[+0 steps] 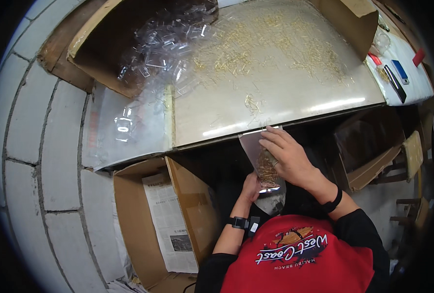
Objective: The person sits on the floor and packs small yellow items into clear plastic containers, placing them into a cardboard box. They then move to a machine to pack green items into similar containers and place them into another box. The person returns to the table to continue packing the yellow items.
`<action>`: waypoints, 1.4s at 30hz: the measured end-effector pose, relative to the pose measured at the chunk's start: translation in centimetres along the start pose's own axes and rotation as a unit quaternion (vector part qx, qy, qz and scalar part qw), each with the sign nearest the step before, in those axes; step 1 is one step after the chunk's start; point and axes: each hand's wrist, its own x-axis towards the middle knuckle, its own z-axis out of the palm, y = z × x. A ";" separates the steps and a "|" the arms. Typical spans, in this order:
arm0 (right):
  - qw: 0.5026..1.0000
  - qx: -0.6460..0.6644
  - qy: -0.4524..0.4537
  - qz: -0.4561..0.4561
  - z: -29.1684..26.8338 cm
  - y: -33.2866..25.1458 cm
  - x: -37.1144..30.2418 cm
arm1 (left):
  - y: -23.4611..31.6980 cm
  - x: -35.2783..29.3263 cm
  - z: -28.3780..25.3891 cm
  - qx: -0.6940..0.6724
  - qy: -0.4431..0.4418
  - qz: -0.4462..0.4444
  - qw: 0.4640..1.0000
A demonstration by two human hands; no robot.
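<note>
A shiny, flat, tray-like piece [252, 146] slopes down from the table's front edge toward me. Thin gold-coloured pins [266, 168] lie bunched along it; their exact kind is too small to tell. My left hand [250, 187] grips the left side near its lower end, with the fingers partly hidden beneath. Over its upper right side lies my right hand [289, 155], fingers stretched out and tips near the upper edge. The right palm partly covers the pins. Just beyond, a small cluster of gold pins [252, 104] sits on the tabletop [300, 100].
Many gold pins [231, 58] are scattered across the table's far part. Clear plastic boxes [173, 46] spill from a tipped cardboard box [100, 53] at far left. An open carton with newspaper [170, 224] stands left of me. A blue lighter-like object [400, 71] and black pen-like object [395, 84] lie right.
</note>
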 end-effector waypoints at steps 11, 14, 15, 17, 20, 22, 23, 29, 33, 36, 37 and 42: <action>0.995 0.077 0.057 0.022 -2.4 1.1 -2.8 | -1.0 -0.5 -0.2 0.006 0.028 -0.001 1.000; 0.995 0.079 0.050 0.020 -2.3 0.8 -2.7 | -1.2 -1.5 0.6 0.002 0.033 -0.006 0.999; 0.995 0.082 0.051 0.015 -2.2 0.8 -2.5 | -1.3 -1.2 0.1 0.018 0.042 -0.012 0.999; 0.993 0.102 0.044 0.027 -1.9 0.4 -2.7 | -2.0 -1.3 -0.7 0.007 0.037 -0.024 0.999; 0.992 0.101 0.066 0.029 -1.4 1.2 -1.5 | -2.7 -2.0 -1.7 0.002 0.036 -0.024 0.999; 0.992 0.089 0.080 0.040 -0.9 2.3 0.6 | -3.1 -2.3 -2.0 -0.004 0.064 -0.005 0.998; 0.992 0.084 0.083 0.053 -0.4 2.8 2.6 | -2.6 -2.8 -2.1 0.016 0.067 -0.015 0.998; 0.997 -0.064 0.047 -0.004 3.4 5.9 8.1 | -0.7 -2.0 0.1 -0.001 0.052 0.043 0.998; 0.996 -0.085 0.037 -0.009 3.5 2.2 3.7 | -1.2 0.2 -0.2 0.028 0.098 0.059 0.993; 0.998 -0.055 0.015 -0.018 2.2 -1.3 0.1 | -0.5 -0.5 0.8 0.040 0.080 0.051 0.995; 0.999 -0.039 0.009 -0.016 1.8 -1.8 -1.0 | -0.5 -0.8 1.1 0.039 0.067 0.051 0.996; 0.994 0.076 -0.084 -0.002 1.3 -2.0 -5.3 | -2.2 -1.3 -1.4 0.015 0.061 0.032 0.998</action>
